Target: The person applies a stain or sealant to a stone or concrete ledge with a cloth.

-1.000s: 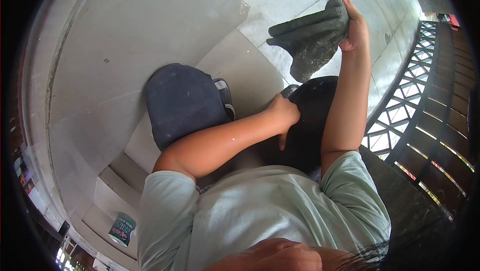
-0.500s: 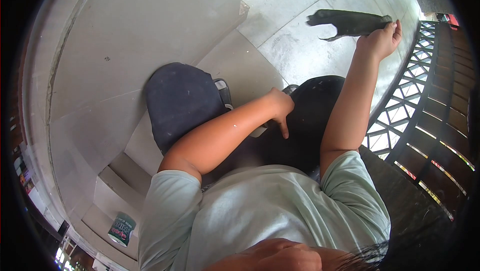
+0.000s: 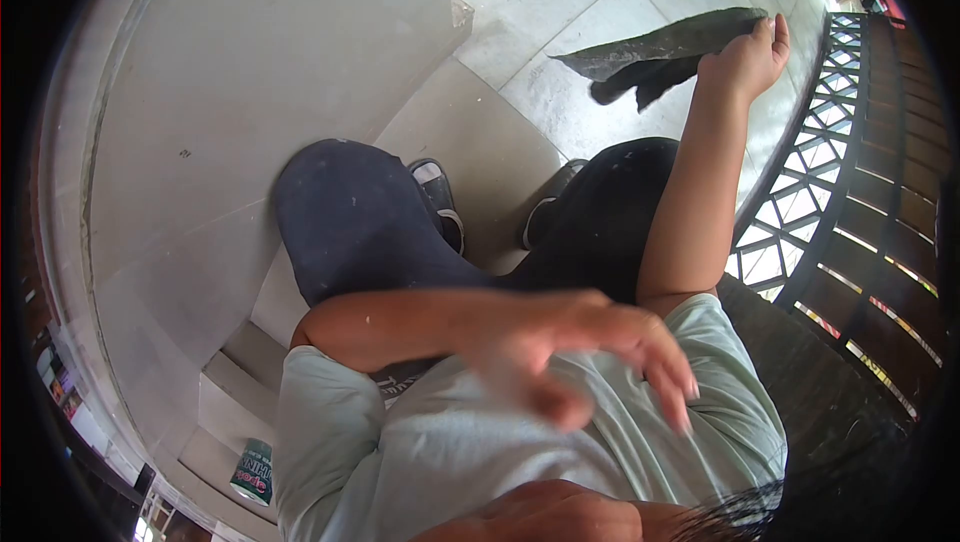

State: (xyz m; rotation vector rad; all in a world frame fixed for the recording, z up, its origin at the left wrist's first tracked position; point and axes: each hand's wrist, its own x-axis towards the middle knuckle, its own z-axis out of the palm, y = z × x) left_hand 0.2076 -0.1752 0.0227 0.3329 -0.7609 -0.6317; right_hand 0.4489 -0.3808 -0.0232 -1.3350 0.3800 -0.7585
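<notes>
A dark green-grey cloth point(image 3: 665, 45) hangs out to the left from my right hand point(image 3: 750, 57), which pinches it by one end at the upper right, above the tiled floor. My left hand point(image 3: 580, 347) is in front of my chest, blurred by motion, with its fingers spread and curved and nothing between them. Below it is my pale green shirt point(image 3: 480, 442). My knees in dark trousers point(image 3: 365, 217) are bent beneath my arms.
A grey wall point(image 3: 250, 52) rises on the left. A green labelled can point(image 3: 252, 472) stands on a step at the lower left. Dark slats and metal lattice point(image 3: 835, 112) run along the right. My sandals point(image 3: 437, 192) rest on the floor tiles.
My left hand has moved from between my knees back to my chest and spread its fingers. My right hand has risen slightly, and the cloth has swung into a longer, different shape.
</notes>
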